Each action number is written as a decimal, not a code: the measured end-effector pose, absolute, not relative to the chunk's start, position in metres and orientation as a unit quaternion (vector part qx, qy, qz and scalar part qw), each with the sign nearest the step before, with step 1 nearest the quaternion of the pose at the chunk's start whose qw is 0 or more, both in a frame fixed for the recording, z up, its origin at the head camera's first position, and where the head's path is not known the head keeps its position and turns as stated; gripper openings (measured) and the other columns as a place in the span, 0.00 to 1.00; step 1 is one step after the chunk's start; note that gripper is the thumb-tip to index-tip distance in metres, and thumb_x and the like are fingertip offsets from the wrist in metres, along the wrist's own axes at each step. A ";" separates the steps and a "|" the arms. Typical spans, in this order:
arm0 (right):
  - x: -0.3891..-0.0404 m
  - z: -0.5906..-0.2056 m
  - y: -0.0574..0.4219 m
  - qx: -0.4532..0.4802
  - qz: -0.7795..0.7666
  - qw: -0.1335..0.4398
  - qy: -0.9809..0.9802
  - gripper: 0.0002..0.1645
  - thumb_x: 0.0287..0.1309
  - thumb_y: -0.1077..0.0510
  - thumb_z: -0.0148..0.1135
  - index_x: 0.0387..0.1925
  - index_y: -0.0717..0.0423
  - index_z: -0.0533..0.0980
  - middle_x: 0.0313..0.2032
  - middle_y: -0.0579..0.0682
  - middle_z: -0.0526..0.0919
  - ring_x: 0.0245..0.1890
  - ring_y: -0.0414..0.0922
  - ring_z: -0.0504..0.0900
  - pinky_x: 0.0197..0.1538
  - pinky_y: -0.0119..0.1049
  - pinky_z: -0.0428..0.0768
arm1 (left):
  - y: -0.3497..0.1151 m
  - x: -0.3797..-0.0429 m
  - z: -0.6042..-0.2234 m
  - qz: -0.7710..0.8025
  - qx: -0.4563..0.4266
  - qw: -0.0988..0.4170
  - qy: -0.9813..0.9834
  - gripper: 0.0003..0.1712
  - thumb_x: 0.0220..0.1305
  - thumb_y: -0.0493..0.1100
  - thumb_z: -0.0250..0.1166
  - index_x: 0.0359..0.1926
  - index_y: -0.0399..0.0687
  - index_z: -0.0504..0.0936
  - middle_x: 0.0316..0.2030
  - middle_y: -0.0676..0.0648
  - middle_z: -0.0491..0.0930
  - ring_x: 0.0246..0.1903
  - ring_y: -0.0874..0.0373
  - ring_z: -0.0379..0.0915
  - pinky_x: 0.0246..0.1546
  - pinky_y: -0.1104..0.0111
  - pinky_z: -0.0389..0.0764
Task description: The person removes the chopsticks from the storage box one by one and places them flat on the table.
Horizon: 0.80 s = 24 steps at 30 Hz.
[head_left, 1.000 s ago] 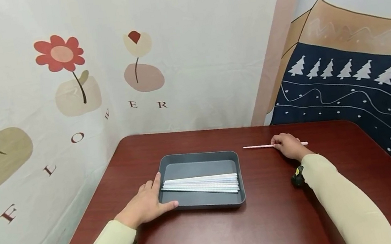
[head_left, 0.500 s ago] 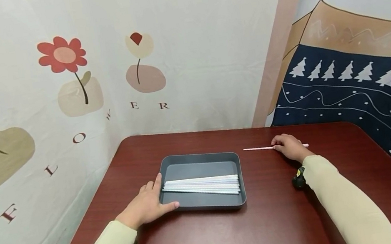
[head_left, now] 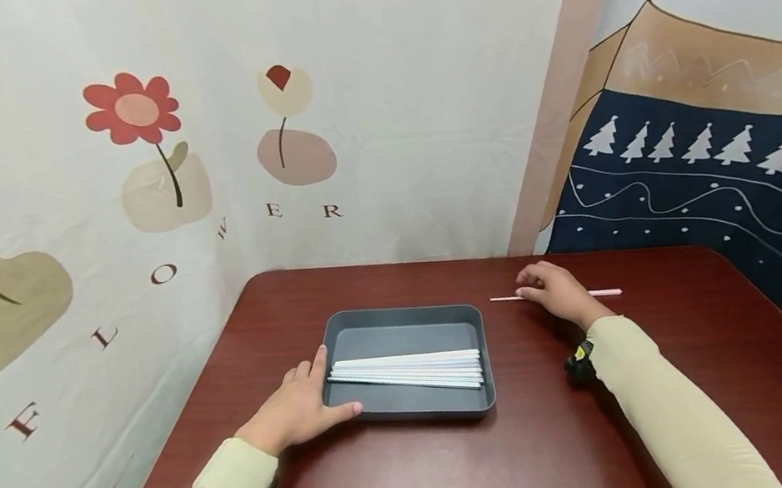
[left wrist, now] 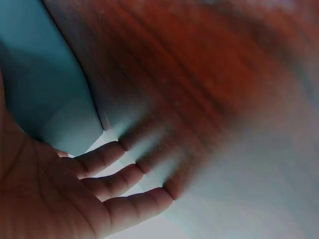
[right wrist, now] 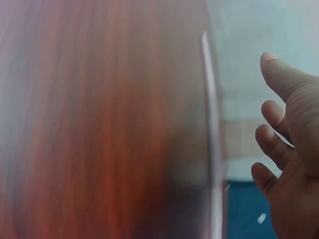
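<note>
- Head view: showing a slim pink stick [head_left: 605, 293] lying flat on the table [head_left: 425, 475], right of a grey tray [head_left: 425, 418] and apart from it
- Hovering over the stick's middle with the right hand [head_left: 554, 295], bending the fingers loosely, leaving a gap between thumb and fingers, and holding nothing by the look of both views
- Resting the left hand [head_left: 298, 410] at the tray's left end, stretching the fingers out against the rim, laying the thumb along the near side, and gripping no stick
- Seeing a bundle of pale sticks [head_left: 406, 372] lying lengthwise inside the tray, fanning wider toward the right
- Judging the pink stick to be very light and probably stiff, going by its straight line; perhaps slipping or rolling a little under a clumsy touch, and likely snapping only under a hard bend
- Favouring a pinch near the middle for balance, setting thumb and fingers on opposite sides; counting the seemingly thinner left end as a poorer hold
- Losing the stick's middle behind the right hand in the head view, so relying on the right wrist view for seeing it apart from the fingers
- Blurring there and running out of frame at the bottom, leaving material and cross-section uncertain
- Left wrist view: catching only part of the tray, smearing the table, and showing no sticks
- Overlapping too closely in the tray for a sure count of the pale ones
</note>
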State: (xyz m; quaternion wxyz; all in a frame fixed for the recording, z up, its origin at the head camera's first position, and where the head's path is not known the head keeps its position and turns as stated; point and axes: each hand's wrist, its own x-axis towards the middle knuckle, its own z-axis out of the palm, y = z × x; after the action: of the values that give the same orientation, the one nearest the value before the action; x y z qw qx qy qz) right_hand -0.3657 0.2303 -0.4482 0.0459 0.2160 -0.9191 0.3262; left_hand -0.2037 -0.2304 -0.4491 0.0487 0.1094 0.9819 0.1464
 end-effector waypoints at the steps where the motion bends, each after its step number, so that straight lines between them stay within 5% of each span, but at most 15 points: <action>1: -0.366 -0.445 0.225 0.222 0.327 0.045 -0.917 0.11 0.64 0.59 0.66 0.46 0.60 0.80 0.41 0.54 0.80 0.41 0.51 0.76 0.47 0.48 0.75 | -0.230 -0.204 -0.449 0.147 0.108 0.049 0.982 0.73 0.50 0.81 0.60 0.76 0.30 0.47 0.65 0.27 0.63 0.64 0.29 0.59 0.60 0.46 0.68; 14: -0.347 -0.397 0.130 0.311 0.299 -0.060 -0.900 0.14 0.69 0.58 0.61 0.54 0.54 0.79 0.40 0.46 0.80 0.40 0.44 0.78 0.47 0.43 0.77 | -0.232 -0.207 -0.449 0.151 0.105 0.053 0.981 0.73 0.51 0.81 0.60 0.76 0.30 0.46 0.65 0.26 0.62 0.64 0.28 0.58 0.61 0.45 0.66; 24: -0.331 -0.408 0.072 0.355 0.283 -0.133 -0.881 0.13 0.68 0.59 0.61 0.52 0.53 0.80 0.45 0.45 0.81 0.43 0.42 0.78 0.46 0.41 0.77 | -0.231 -0.206 -0.450 0.154 0.108 0.056 0.981 0.73 0.50 0.81 0.60 0.76 0.29 0.45 0.66 0.26 0.62 0.64 0.28 0.58 0.61 0.45 0.66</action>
State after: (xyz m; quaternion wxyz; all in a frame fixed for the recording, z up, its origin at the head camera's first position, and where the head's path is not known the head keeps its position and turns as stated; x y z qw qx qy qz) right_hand -0.3311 0.0724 -0.4077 -0.1329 0.3546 -0.8812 0.2829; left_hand -0.2058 -0.2306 -0.4497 0.0561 0.1075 0.9806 0.1541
